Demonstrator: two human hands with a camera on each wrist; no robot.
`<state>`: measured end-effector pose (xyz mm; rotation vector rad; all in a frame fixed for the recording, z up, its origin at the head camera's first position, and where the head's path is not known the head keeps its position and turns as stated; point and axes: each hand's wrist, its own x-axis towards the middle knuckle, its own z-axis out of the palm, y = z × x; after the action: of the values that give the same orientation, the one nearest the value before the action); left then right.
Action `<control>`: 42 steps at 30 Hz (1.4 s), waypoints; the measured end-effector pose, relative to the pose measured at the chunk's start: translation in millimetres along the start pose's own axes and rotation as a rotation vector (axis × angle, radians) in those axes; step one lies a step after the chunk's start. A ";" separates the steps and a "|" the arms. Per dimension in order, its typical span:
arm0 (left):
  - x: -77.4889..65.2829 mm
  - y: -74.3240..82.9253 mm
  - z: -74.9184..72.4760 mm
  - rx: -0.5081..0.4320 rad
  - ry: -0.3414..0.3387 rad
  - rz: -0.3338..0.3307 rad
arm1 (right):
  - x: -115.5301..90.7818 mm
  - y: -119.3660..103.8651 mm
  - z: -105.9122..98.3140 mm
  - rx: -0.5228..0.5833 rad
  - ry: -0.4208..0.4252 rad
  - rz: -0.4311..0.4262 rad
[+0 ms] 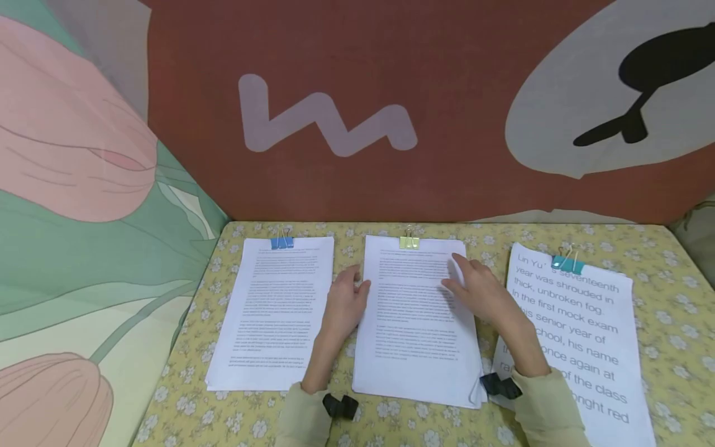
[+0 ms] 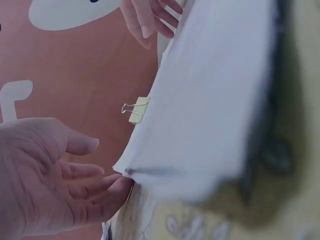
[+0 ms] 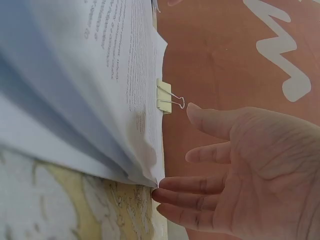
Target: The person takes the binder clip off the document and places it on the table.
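My left hand (image 1: 345,301), fingers loose, lies at the left edge of the middle paper stack (image 1: 413,316); my right hand (image 1: 485,290), fingers relaxed, overlaps its right edge. Flowered cloth (image 1: 385,410) separates it from the left stack (image 1: 274,310). Its long axis runs near to far, yellow clip (image 1: 409,243) at the far end

Left grip (image 1: 343,304) relaxed, fingers (image 2: 111,198) slightly bent; right grip (image 1: 481,288) loose, fingers extended, thumb (image 3: 215,121) apart.
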<state>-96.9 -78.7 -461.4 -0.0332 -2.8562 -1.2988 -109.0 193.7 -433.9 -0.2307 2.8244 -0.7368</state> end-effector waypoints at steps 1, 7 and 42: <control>0.0 0.3 0.2 -0.016 0.006 -0.007 | 0.0 0.6 0.2 0.003 -0.001 0.001; 1.5 0.4 0.4 -0.114 -0.002 -0.095 | -0.1 3.5 0.9 0.013 -0.006 0.005; 3.4 -0.6 7.9 -0.563 -0.225 -0.190 | -8.1 8.3 -18.6 0.071 0.036 -0.004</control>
<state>-100.3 -73.1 -467.0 0.0993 -2.5978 -2.2271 -106.5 211.1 -420.9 -0.2129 2.8260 -0.8486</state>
